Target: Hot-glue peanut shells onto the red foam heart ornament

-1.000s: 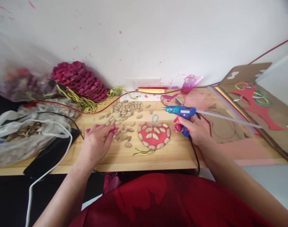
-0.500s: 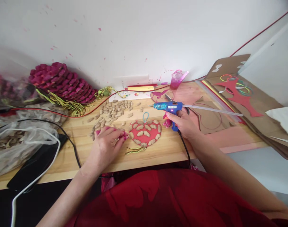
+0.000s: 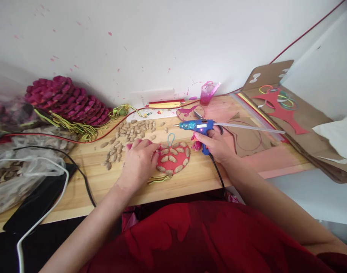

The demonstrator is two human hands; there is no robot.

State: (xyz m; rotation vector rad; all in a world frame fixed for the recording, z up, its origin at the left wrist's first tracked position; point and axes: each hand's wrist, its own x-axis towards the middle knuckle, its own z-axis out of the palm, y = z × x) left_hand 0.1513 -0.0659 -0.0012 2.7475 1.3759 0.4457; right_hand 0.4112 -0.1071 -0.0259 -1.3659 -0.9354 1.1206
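A red heart-shaped piece (image 3: 169, 165) lies on the table, edged with peanuts and carrying several more in its middle. It has a blue cord loop (image 3: 171, 139) at the top and a yellow-green tassel (image 3: 159, 179) below. My left hand (image 3: 140, 161) covers its left edge, with the fingers curled and the fingertips close together there; what they hold or press is hidden. My right hand (image 3: 219, 145) grips a blue hot glue gun (image 3: 196, 126) right of the heart, its nozzle pointing left. A long clear glue stick (image 3: 247, 128) sticks out of its back.
Loose peanuts (image 3: 135, 130) are spread behind my left hand. Magenta peanut-covered pieces (image 3: 68, 100) are stacked at the back left, near a plastic bag (image 3: 28, 163). A cup of pink liquid (image 3: 207, 94) stands by the wall. Cardboard (image 3: 247, 138) lies at the right.
My left hand has moved right, from beside the heart onto its left edge. My right hand still holds the glue gun. The whole view has shifted slightly.
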